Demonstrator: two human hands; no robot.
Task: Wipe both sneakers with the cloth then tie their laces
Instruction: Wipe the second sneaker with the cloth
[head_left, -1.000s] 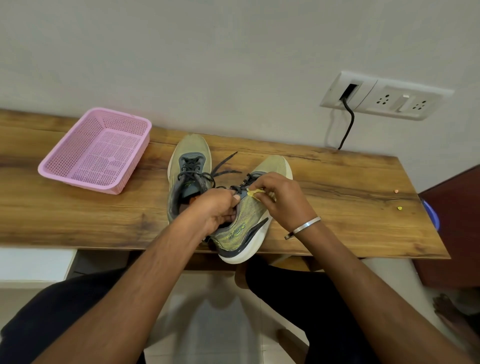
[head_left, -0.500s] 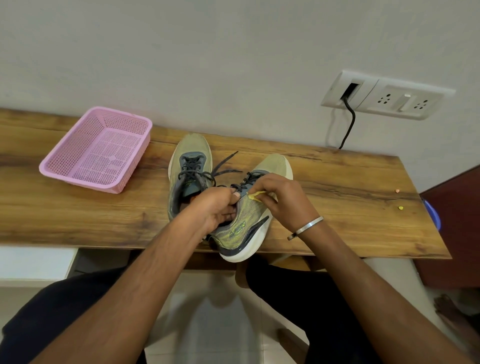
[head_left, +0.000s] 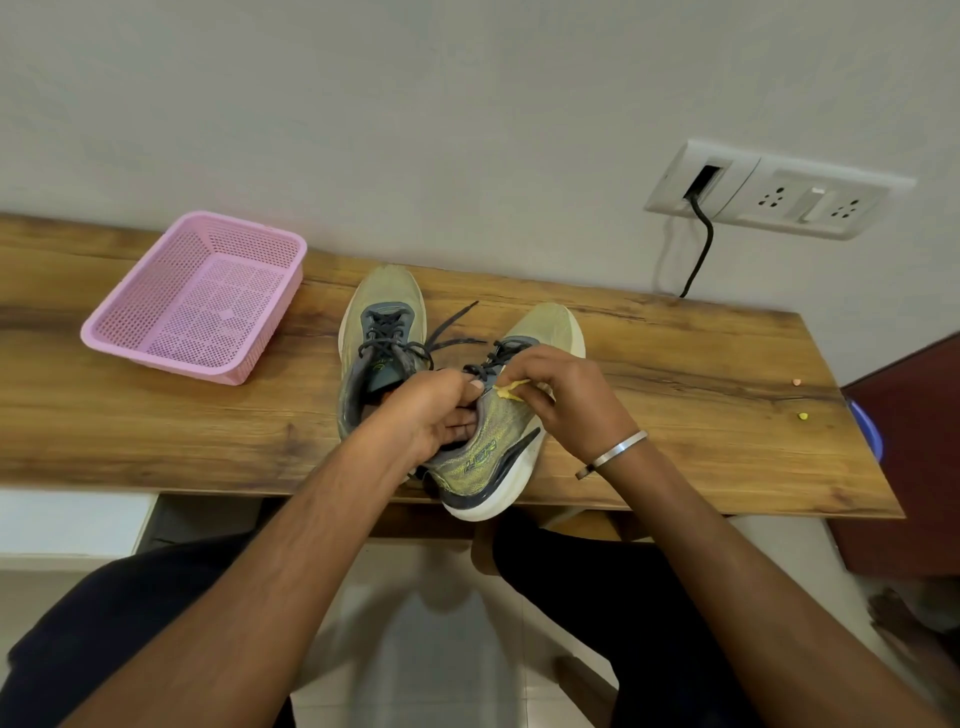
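Note:
Two olive-green sneakers with dark laces stand on the wooden table (head_left: 156, 426). The left sneaker (head_left: 382, 317) lies toe toward the wall, its laces loose and trailing to the right. The right sneaker (head_left: 488, 457) sits at the table's front edge with its heel hanging over. My left hand (head_left: 431, 415) grips its collar, thumb on top by the laces and fingers curled into the opening. My right hand (head_left: 569, 397) rests over the lacing and pinches a small yellow cloth (head_left: 511, 389), most of which is hidden in the fingers.
A pink mesh basket (head_left: 130, 332) stands at the back left of the table. A wall socket (head_left: 774, 200) with a black cable (head_left: 701, 254) is at the right. Two small bits (head_left: 800, 400) lie near the table's right end, beside a dark red cabinet (head_left: 909, 457).
Both hands stay on the right sneaker. The right hand's fingers have shifted slightly over the laces with the yellow cloth.

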